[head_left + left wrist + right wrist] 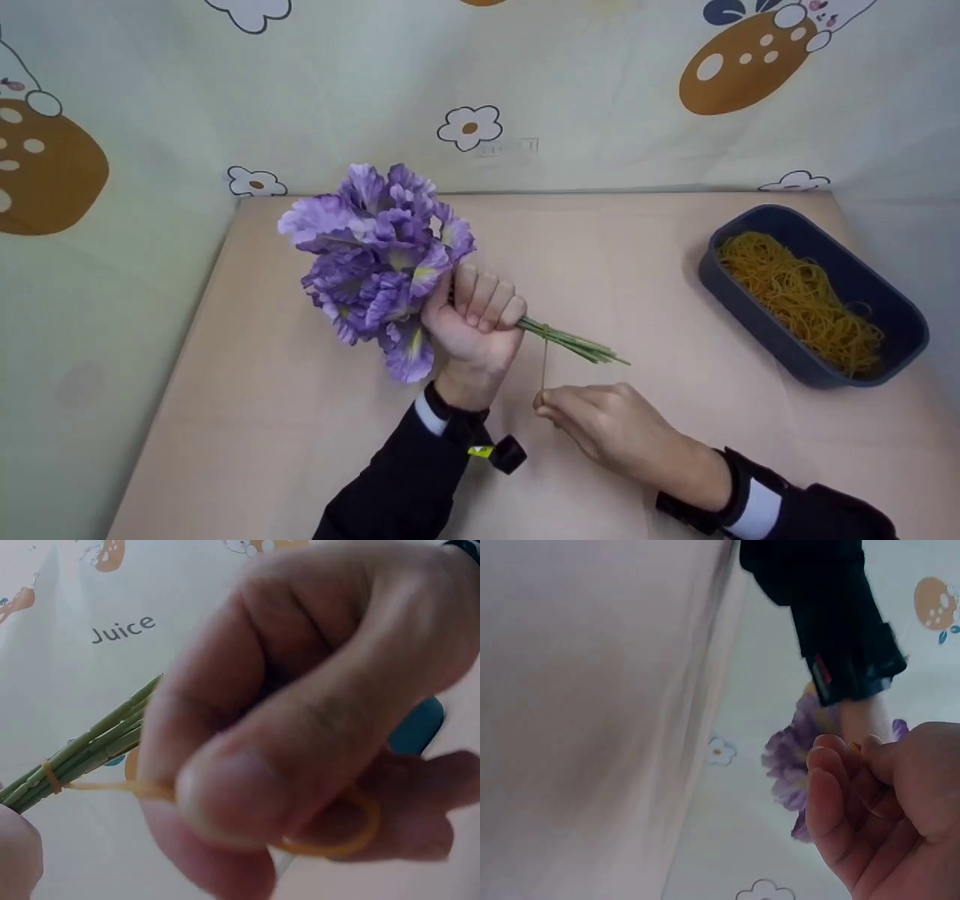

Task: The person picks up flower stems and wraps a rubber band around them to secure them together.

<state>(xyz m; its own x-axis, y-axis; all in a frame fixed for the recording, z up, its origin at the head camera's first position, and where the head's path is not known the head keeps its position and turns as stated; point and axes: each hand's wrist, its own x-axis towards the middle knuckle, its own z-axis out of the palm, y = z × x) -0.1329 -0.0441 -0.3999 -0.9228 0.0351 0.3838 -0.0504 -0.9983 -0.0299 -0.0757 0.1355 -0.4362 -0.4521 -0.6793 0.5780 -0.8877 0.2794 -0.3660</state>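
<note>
My left hand [480,319] grips a bunch of purple artificial flowers [375,255] by the stems, blossoms to the upper left. The green stems [577,343] stick out on the other side of the fist, pointing right. Around them runs a yellowish rubber band [105,785], one end looped on the stems and the rest pulled taut toward me. Thumb and fingers of my right hand [615,427] pinch the band below the stems. A loop of it shows beyond the thumb in the left wrist view. In the right wrist view the blossoms [787,765] are partly hidden behind the hands.
A dark blue plastic box [814,300] with a tangle of yellow rubber bands [802,304] stands at the right of the table [300,420]. A patterned cloth [360,90] hangs behind the table and along its sides.
</note>
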